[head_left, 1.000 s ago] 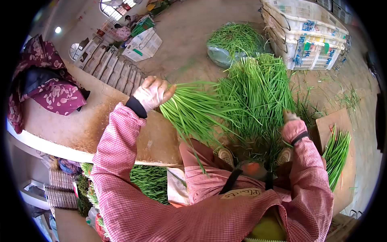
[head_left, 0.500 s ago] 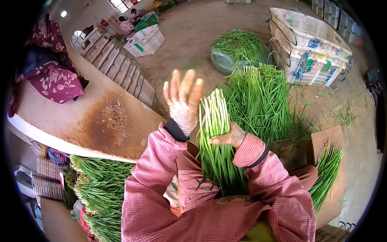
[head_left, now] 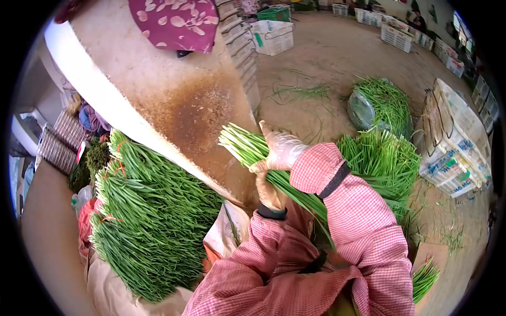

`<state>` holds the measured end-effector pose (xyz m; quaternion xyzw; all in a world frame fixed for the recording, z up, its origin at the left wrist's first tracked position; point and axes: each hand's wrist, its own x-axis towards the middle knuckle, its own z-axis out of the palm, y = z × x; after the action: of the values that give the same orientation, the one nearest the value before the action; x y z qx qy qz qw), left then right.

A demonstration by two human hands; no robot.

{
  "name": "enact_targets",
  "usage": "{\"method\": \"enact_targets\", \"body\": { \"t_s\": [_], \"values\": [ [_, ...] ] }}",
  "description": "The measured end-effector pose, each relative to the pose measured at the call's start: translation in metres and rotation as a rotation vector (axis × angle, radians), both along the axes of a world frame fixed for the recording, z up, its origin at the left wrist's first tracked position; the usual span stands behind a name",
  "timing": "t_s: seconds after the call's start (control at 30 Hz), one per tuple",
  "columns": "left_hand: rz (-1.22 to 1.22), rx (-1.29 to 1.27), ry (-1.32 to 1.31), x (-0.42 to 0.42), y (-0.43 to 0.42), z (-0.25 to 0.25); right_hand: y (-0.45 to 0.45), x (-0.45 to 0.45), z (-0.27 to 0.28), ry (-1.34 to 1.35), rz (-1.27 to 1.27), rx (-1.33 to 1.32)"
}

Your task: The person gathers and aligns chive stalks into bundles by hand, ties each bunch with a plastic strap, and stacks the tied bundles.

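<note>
- Right hand [head_left: 282, 150] grips the bunch [head_left: 243, 146] near the counter [head_left: 174, 76].
- Left hand [head_left: 270, 194] is just below; cannot tell its grip.
- Best keep pale ends even, squeezing gently.

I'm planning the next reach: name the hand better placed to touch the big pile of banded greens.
Probably the left hand: below the bunch in this view, it sits nearer the pile. The right hand is farther off, wrapped around the bunch.
</note>
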<state>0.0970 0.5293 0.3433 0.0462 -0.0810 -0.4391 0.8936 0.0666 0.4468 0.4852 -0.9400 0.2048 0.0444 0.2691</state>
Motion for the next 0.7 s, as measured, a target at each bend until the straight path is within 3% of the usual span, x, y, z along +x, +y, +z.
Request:
{"method": "enact_targets", "body": {
  "t_s": [0.03, 0.07, 0.1, 0.17, 0.23, 0.3, 0.37, 0.4, 0.43, 0.5, 0.53, 0.57, 0.63, 0.7],
  "values": [
    [0.02, -0.14, -0.04, 0.035, 0.007, 0.018, 0.004, 0.022, 0.001, -0.019, 0.038, -0.066],
    [0.1, -0.234, 0.08, 0.06, 0.009, 0.035, 0.001, 0.037, -0.011, -0.044, 0.085, 0.012],
    [0.175, -0.183, -0.05, 0.089, 0.016, 0.025, 0.003, 0.041, -0.013, 0.036, 0.091, 0.006],
    [0.044, -0.219, -0.084, 0.085, 0.011, 0.033, -0.003, 0.029, -0.036, -0.076, 0.069, 0.195],
    [-0.047, -0.186, -0.179, 0.053, 0.009, 0.036, 0.009, -0.006, -0.053, -0.162, -0.161, 0.192],
    [-0.145, -0.045, -0.635, 0.024, 0.003, 0.025, 0.023, -0.044, -0.074, -0.382, -0.388, 0.223],
    [-0.229, 0.193, -0.886, -0.004, -0.007, 0.013, 0.038, -0.082, -0.094, -0.526, -0.573, 0.222],
    [-0.313, 0.143, -0.957, -0.008, -0.022, 0.0, 0.045, -0.093, -0.106, -0.57, -0.633, 0.189],
    [-0.465, 0.148, -0.807, -0.022, -0.022, -0.002, 0.052, -0.105, -0.101, -0.323, -0.704, 0.086],
    [-0.65, 0.202, -0.679, -0.033, -0.024, -0.001, 0.052, -0.153, -0.112, -0.238, -0.365, 0.003],
    [-0.761, 0.15, -0.557, -0.035, -0.027, -0.005, 0.049, -0.175, -0.072, -0.048, -0.27, 0.004],
    [-0.889, 0.2, -0.499, -0.037, -0.025, 0.015, 0.039, -0.199, -0.083, -0.246, -0.239, 0.035],
    [-0.956, 0.342, -0.79, -0.017, -0.027, 0.008, 0.029, -0.221, -0.053, -0.805, -0.664, 0.394],
    [-1.054, 0.421, -0.881, -0.025, -0.022, 0.045, 0.007, -0.226, -0.039, -1.018, -0.773, 0.167]
  ]
}}
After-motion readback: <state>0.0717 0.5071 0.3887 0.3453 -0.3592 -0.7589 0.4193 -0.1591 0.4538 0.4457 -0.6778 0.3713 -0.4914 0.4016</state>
